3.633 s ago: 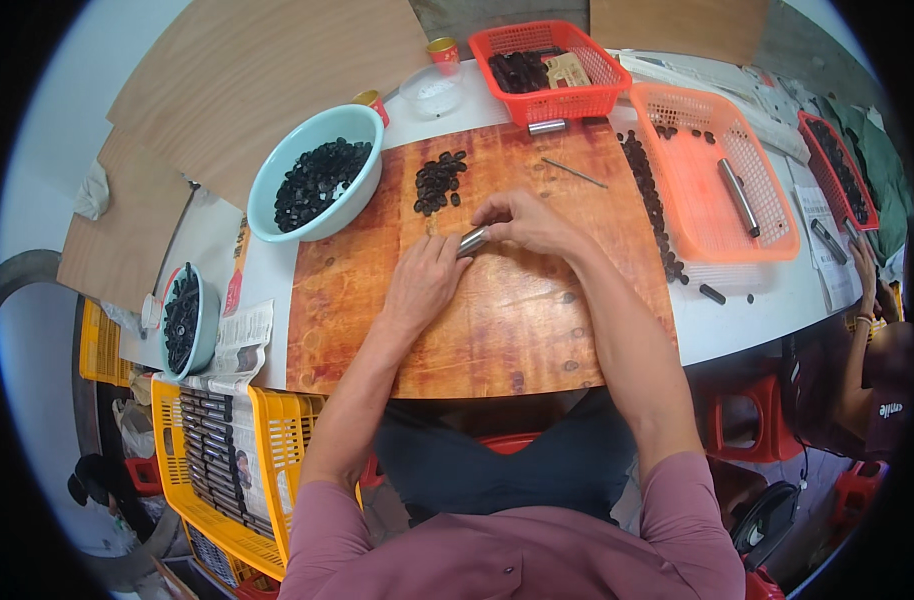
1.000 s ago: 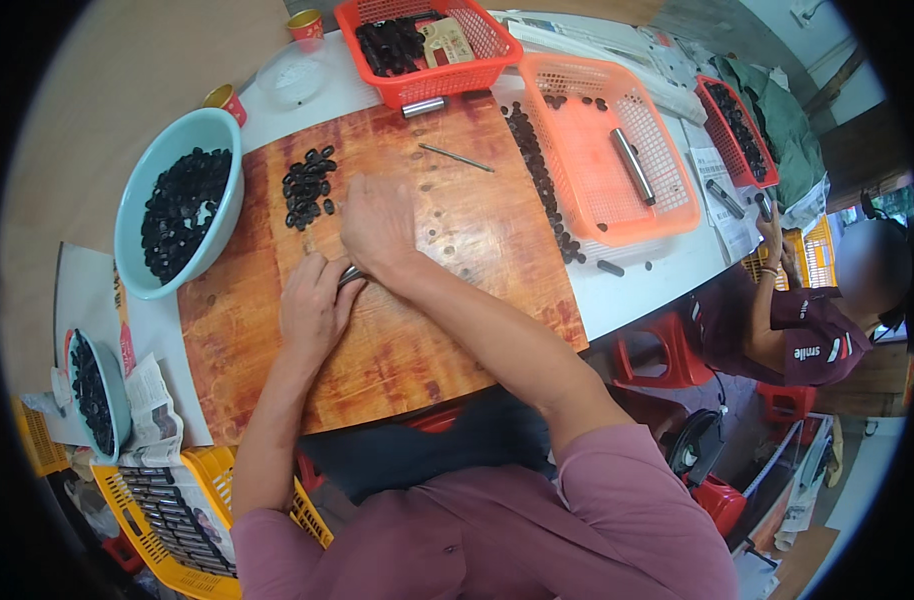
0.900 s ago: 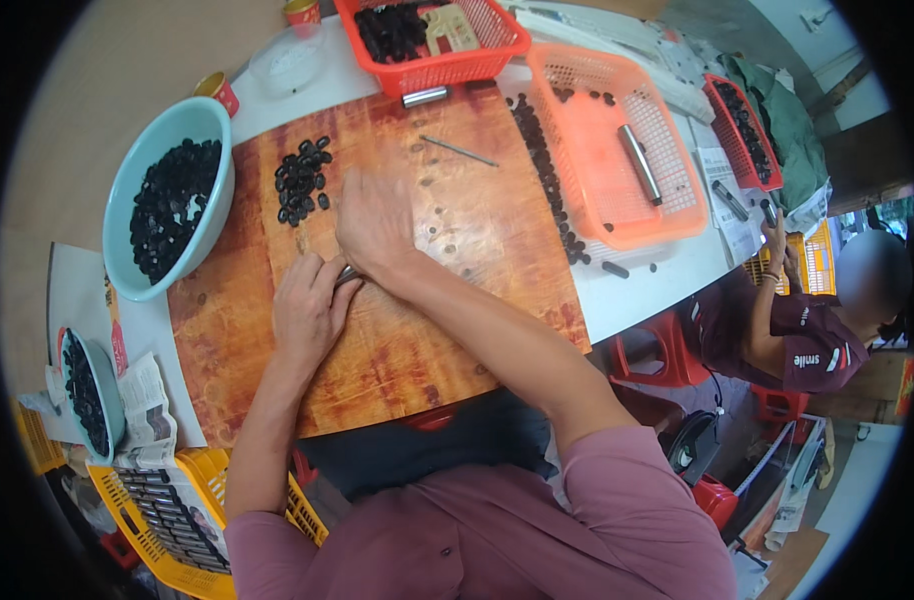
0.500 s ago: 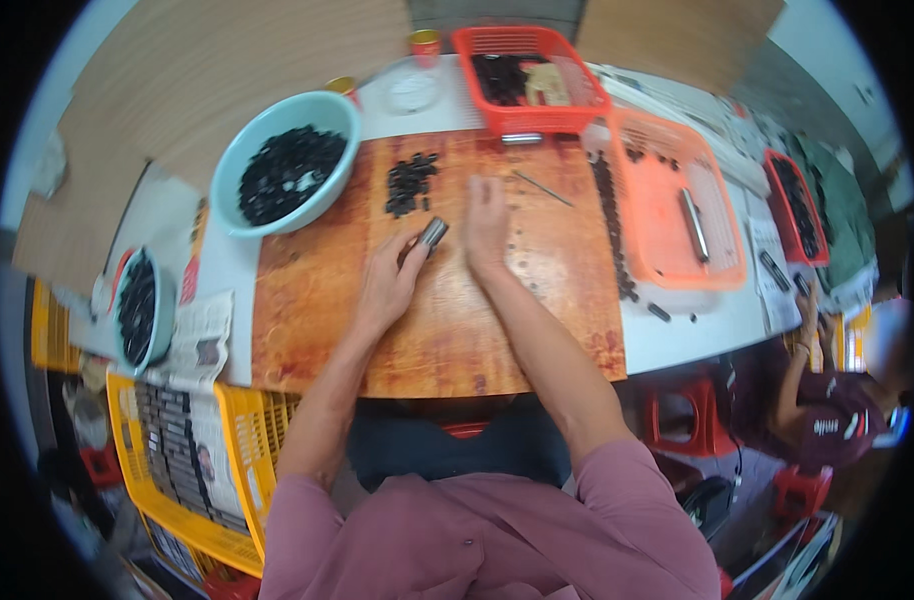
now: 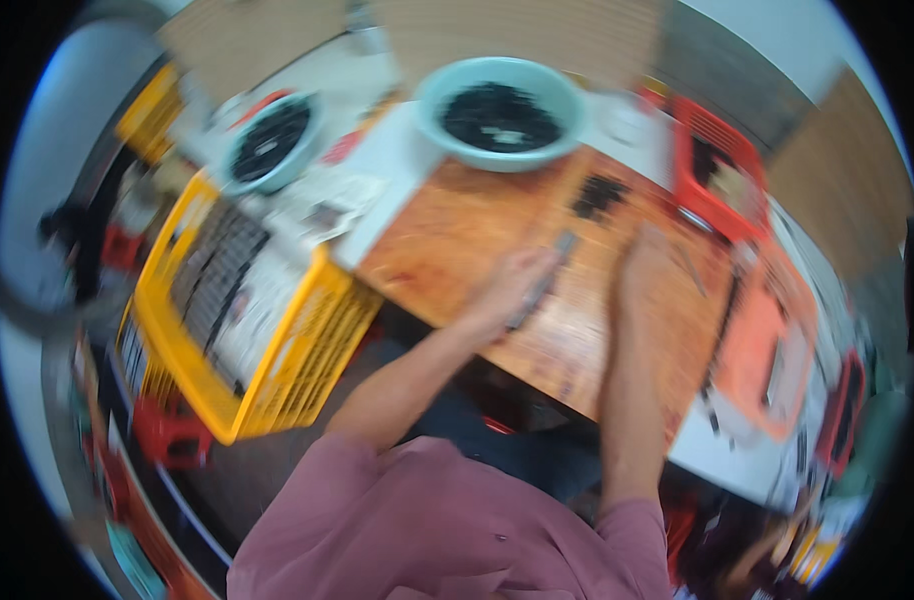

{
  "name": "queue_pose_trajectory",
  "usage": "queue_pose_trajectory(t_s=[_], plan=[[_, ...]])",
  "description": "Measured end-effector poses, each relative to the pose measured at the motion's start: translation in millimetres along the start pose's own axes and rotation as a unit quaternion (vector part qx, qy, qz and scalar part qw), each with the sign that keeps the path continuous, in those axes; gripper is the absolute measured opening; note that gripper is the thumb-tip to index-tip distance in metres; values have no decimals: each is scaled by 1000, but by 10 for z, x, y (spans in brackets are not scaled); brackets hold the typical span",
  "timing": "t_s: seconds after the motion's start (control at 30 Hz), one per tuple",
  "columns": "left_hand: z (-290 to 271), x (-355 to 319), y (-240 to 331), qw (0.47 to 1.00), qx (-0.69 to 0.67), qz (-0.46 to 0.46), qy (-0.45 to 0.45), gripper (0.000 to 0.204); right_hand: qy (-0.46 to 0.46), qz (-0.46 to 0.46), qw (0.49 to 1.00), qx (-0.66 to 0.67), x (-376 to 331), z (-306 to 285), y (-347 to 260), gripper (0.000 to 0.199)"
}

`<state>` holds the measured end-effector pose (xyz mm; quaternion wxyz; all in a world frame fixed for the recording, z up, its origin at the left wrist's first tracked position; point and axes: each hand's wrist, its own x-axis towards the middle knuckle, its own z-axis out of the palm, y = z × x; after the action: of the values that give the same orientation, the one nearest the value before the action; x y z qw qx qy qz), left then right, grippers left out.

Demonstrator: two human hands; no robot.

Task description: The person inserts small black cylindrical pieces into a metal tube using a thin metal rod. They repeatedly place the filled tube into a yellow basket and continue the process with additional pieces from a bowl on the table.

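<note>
Our left hand (image 5: 519, 280) wraps its fingers round a grey cylinder (image 5: 564, 245) over the wooden board (image 5: 447, 245); we cannot tell the grip of our blurred right hand (image 5: 644, 262). Dark rods (image 5: 213, 265) in the yellow crate (image 5: 315, 330) look done; piled black pieces (image 5: 599, 196) seem left.

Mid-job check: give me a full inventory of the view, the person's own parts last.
Grey cylinder: 1, grey, in the left hand
Wooden board: 1, orange-brown, on the table
Table: 1, white
Small pieces: one pile, black, on the board, too blurred to count
Thin rod: 1, greyish, right of the right hand
Large bowl: 1, turquoise, board's far edge
Small bowl: 1, turquoise, left of large bowl
Red basket: 1, red, board's far right
Salmon basket: 1, salmon, right of board
Large crate: 1, yellow, left of board
Dark bars: several, dark, in large crate
Stool: 1, red, lower left
Left hand: 1, bare, above board
Right hand: 1, bare, above board
Shirt: 1, mauve, lower middle
</note>
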<state>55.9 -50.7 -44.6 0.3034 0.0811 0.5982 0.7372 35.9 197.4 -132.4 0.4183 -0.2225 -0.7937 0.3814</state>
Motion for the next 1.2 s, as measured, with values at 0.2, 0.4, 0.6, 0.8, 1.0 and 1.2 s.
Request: queue_pose_trajectory(t_s=[0.2, 0.4, 0.6, 0.8, 1.0, 1.2], plan=[[-245, -291, 158, 997, -21, 62, 32, 35, -8, 97, 991, 94, 58, -130, 58, 43], [-1229, -992, 669, 977, 8, 131, 169, 31, -32, 50, 993, 100, 115, -78, 184, 42], [-2604, -1932, 1167, 816, 277, 86, 500, 56, -81, 72, 991, 76, 147, -108, 283, 41], [-4454, -3000, 447, 678, 444, -46, 585, 40, -111, 81, 989, 53, 93, -44, 140, 40], [-4060, -3002, 700, 828, 80, 50, 552, 37, -133, 76, 988, 26, 174, -76, 334, 41], [-4123, -3054, 728, 772, 530, 14, 350, 41, -156, 87, 984, 18, 171, -57, 302, 40]])
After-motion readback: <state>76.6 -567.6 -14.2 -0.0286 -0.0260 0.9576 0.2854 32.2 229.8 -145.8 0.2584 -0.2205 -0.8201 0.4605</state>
